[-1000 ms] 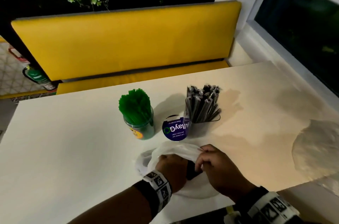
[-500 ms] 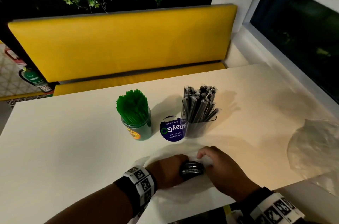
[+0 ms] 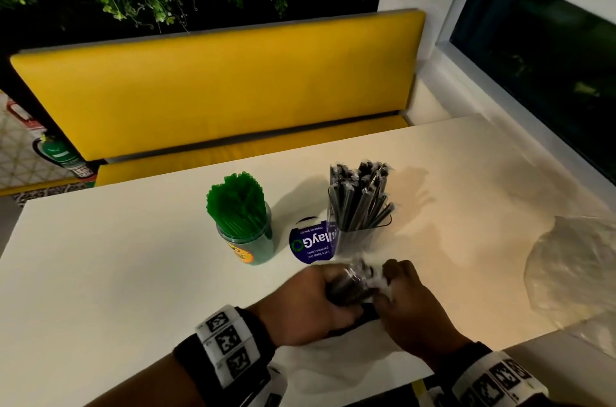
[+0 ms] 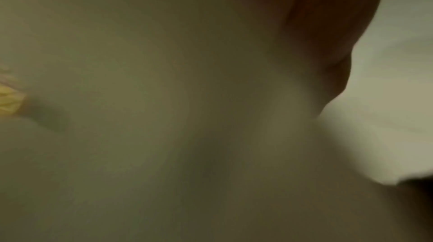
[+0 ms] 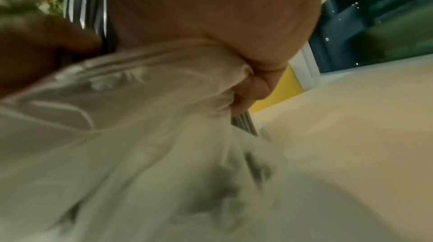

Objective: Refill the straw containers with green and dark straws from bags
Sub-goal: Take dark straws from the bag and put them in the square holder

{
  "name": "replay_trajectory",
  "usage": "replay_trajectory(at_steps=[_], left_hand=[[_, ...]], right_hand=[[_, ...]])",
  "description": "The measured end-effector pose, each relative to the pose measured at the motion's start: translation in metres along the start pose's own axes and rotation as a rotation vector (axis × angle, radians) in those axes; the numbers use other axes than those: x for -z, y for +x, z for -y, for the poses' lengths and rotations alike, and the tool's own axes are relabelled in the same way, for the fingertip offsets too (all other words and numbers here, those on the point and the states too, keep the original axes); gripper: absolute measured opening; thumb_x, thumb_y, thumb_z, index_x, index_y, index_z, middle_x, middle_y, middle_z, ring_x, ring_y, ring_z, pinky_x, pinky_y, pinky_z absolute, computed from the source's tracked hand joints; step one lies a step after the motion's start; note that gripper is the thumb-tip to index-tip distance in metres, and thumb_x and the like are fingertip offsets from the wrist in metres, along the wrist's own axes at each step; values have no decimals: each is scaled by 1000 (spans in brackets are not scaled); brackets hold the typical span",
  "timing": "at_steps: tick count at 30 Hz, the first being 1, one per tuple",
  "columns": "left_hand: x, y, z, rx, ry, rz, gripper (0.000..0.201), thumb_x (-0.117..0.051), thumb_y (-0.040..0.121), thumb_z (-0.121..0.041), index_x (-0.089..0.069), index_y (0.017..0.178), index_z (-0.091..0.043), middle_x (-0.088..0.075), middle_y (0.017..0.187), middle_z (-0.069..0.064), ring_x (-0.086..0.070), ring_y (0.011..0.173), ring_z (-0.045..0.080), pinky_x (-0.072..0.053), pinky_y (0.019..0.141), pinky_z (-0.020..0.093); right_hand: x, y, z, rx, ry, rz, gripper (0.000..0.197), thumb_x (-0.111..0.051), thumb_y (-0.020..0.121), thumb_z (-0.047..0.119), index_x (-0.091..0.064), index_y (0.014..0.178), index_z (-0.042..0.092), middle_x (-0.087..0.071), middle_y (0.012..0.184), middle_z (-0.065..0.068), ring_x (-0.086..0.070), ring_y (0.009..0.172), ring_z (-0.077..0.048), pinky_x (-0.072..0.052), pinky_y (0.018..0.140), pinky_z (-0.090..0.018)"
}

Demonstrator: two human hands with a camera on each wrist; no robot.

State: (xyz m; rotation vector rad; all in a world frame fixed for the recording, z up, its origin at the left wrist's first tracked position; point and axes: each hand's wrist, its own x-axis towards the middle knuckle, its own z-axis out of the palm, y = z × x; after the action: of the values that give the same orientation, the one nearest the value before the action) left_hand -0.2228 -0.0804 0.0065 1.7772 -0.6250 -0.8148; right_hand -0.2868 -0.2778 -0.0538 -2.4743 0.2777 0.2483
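Observation:
Near the table's front edge my left hand (image 3: 300, 303) grips a bundle of wrapped dark straws (image 3: 350, 283) that sticks out of a white plastic bag (image 3: 333, 363). My right hand (image 3: 408, 301) pinches the bag's mouth (image 5: 145, 109) beside the bundle, and the dark straws (image 5: 89, 5) show past it in the right wrist view. Behind the hands stand a green jar (image 3: 256, 248) packed with green straws (image 3: 238, 201) and a clear container (image 3: 353, 241) holding dark straws (image 3: 361, 195). The left wrist view is blurred, showing only part of my left hand (image 4: 328, 24) and pale bag.
A round purple label (image 3: 311, 245) sits between the two containers. A crumpled clear plastic bag (image 3: 573, 270) lies at the table's right edge. Behind the white table (image 3: 116, 266) is a yellow bench (image 3: 216, 89), and a dark window (image 3: 540, 56) is at right.
My left hand has drawn the dark straw bundle out of the white bag's mouth and lifted it toward the containers. My right hand has kept hold of the bag.

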Motion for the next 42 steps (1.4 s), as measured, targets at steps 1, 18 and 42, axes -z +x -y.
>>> replay_trajectory(at_steps=[1,18,42], left_hand=[[6,-1,-11,-21,-68,-35,17,-72,84,-3,-72,92,-18,-69,84,-16,-60,78,-4,-52,79,18],[56,127,-77,-236,-449,-700,13,-69,89,-5,-67,101,-8,-70,90,5,-69,85,17,-58,85,38],[22,140,-26,-270,1274,-159,56,-41,96,-53,-45,143,-23,-27,160,6,-21,148,30,-23,115,58]], right_hand=[[0,-1,2,16,-41,-2,24,-53,92,32,-41,111,23,-41,103,1,-55,73,-22,-42,63,-32],[13,21,20,100,-478,-205,68,-62,81,20,-43,147,22,-40,151,-18,-45,36,-11,-33,36,-19],[14,21,37,-84,-392,-118,68,-47,90,31,-18,152,32,-8,165,-5,-64,67,-16,-48,55,-24]])
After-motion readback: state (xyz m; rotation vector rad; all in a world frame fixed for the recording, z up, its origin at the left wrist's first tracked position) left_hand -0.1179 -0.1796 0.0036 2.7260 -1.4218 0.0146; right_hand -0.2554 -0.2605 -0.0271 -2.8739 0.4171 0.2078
